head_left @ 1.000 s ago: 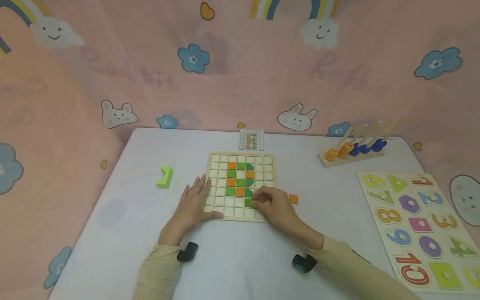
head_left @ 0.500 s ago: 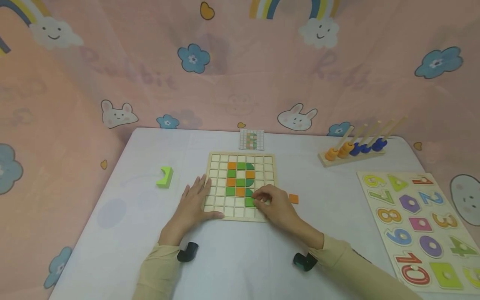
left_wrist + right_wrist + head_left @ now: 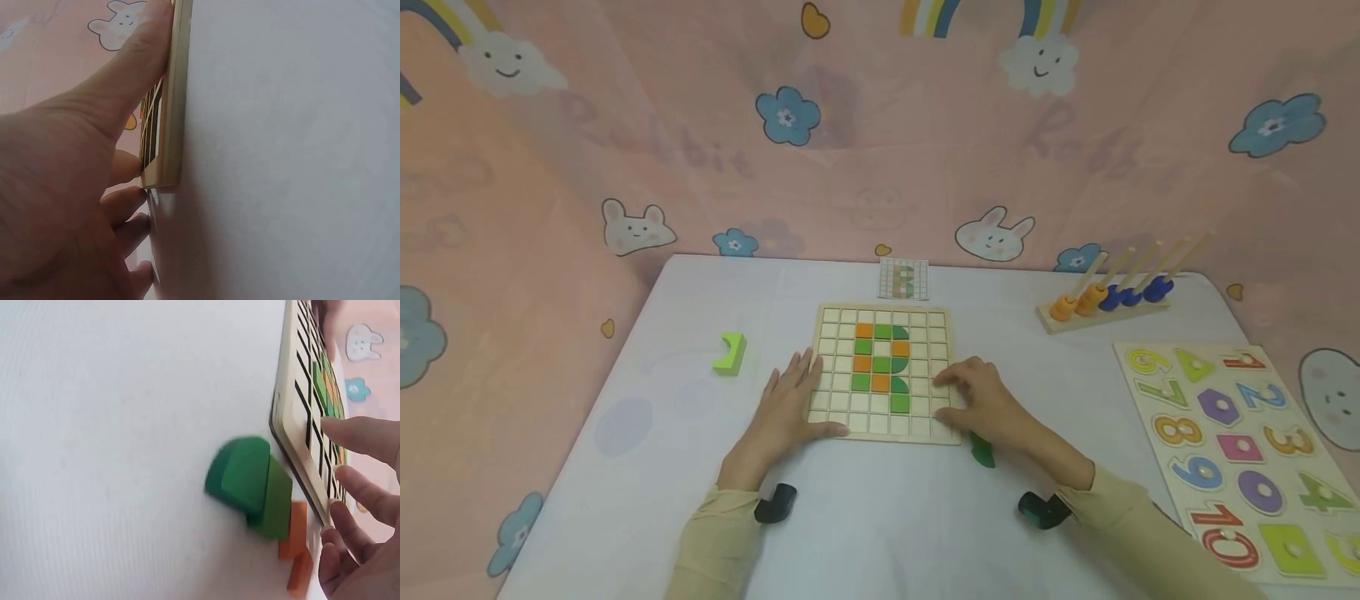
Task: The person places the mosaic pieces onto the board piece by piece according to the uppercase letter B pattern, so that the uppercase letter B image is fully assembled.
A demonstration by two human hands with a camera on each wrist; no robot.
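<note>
Right grip [image 3: 987, 404] apart at grid board [image 3: 842, 402], left grip [image 3: 782, 410] spread at its near-left corner, green blocks [image 3: 249, 478] alongside

Board [image 3: 880, 403] in all 3 views

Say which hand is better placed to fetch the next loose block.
Probably the right hand: empty, at the right edge of the board, beside the loose blocks. The left hand rests at the opposite edge.
</note>
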